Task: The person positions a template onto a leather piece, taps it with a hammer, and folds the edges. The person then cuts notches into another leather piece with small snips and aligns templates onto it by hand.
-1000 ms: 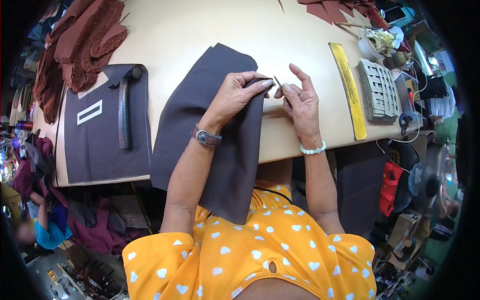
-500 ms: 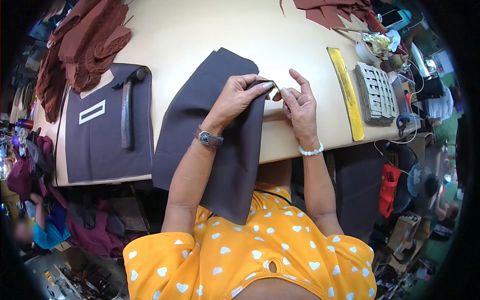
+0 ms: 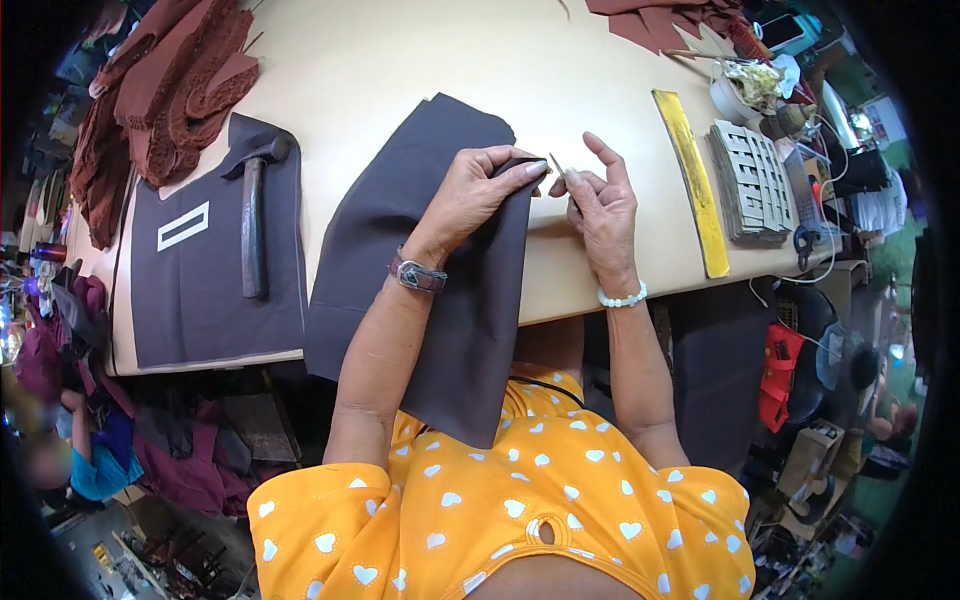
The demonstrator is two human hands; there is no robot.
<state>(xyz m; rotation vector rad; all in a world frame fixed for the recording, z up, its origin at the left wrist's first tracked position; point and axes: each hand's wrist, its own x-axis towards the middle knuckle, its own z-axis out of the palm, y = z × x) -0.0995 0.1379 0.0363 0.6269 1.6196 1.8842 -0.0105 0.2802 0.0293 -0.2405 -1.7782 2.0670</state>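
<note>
The dark fabric panel (image 3: 405, 185) drapes off the table (image 3: 400, 50); my left hand (image 3: 487, 187) pinches its edge up, seemingly to present it to the slim pointed tool (image 3: 556, 162) pinched in my right hand (image 3: 603, 208), just beside

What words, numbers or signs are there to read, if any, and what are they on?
None that I can read.
Yellow strip: too blurred to read.
Dark cloth in the left hand: no writing visible.
Orange shirt: white hearts, no letters visible.
Picture edges: too small to tell.
</note>
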